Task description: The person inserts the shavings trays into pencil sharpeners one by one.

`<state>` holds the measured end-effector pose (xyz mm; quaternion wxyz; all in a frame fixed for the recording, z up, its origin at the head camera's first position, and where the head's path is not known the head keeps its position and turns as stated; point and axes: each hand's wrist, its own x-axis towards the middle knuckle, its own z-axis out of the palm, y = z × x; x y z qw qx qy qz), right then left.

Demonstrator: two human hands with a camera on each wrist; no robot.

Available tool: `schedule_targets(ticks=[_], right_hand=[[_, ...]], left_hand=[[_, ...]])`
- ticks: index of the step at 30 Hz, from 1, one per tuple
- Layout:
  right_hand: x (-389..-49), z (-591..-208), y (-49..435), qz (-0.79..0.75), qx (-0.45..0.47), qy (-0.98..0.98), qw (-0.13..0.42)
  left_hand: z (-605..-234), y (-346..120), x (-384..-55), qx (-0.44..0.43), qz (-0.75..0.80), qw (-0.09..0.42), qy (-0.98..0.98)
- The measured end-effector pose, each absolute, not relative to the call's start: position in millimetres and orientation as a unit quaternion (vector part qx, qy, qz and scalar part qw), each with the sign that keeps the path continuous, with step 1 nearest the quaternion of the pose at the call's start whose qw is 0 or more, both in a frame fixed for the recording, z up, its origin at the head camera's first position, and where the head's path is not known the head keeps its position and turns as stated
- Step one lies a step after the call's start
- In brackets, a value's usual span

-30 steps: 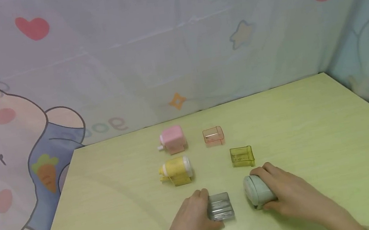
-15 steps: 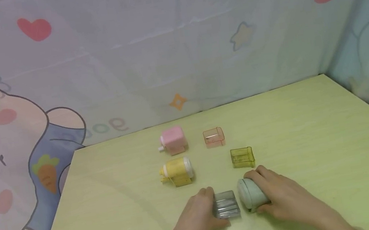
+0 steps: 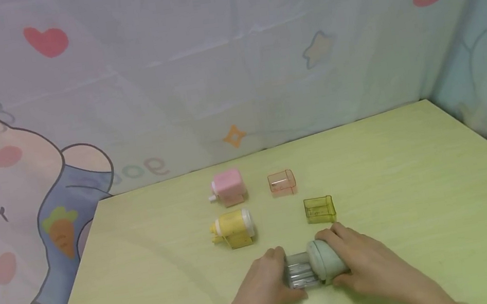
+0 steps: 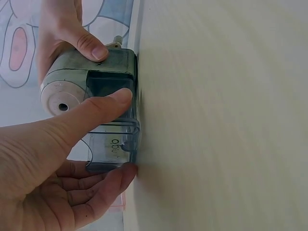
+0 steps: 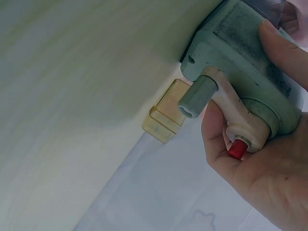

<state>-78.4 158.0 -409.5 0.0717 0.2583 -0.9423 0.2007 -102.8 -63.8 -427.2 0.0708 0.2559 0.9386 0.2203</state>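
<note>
My right hand (image 3: 372, 266) grips a pale green hand-crank pencil sharpener (image 3: 328, 260) low over the table. Its cream crank and red-tipped knob (image 5: 237, 148) show in the right wrist view. My left hand (image 3: 260, 287) holds a clear grey shavings drawer (image 3: 300, 273) between thumb and fingers. The drawer's near end meets the opening in the sharpener's underside in the left wrist view, where my thumb (image 4: 121, 95) lies across the join. How deep it sits inside is partly hidden.
Behind my hands stand a yellow sharpener (image 3: 234, 227) and a pink sharpener (image 3: 229, 186). To their right lie a clear yellow drawer (image 3: 319, 210) and a clear pink drawer (image 3: 282, 183). A printed cloth wall (image 3: 163, 111) borders the table's back edge.
The green sharpener has moved left and the drawer slightly right, so the gap between them has closed and they now meet. Both hands have kept hold throughout.
</note>
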Motion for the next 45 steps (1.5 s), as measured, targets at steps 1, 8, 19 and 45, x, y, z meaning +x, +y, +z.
schedule_targets(ticks=[1, 8, 19, 45], right_hand=[[-78.3, -409.6, 157.3, 0.201, 0.259, -0.942, 0.071], [-77.8, -408.8, 153.7, 0.201, 0.258, -0.942, 0.069], [-77.4, -410.4, 152.3, 0.2, 0.253, -0.944, 0.076], [-77.1, -410.0, 149.1, 0.199, 0.254, -0.943, 0.079]], left_hand=[[-427.4, -63.7, -102.8, 0.258, 0.22, 0.07, 0.938], [-426.6, -62.9, -103.3, 0.264, 0.217, 0.064, 0.938], [-426.5, -62.7, -103.5, 0.261, 0.223, 0.069, 0.937], [-430.6, -56.9, -107.1, 0.293, 0.196, 0.034, 0.935]])
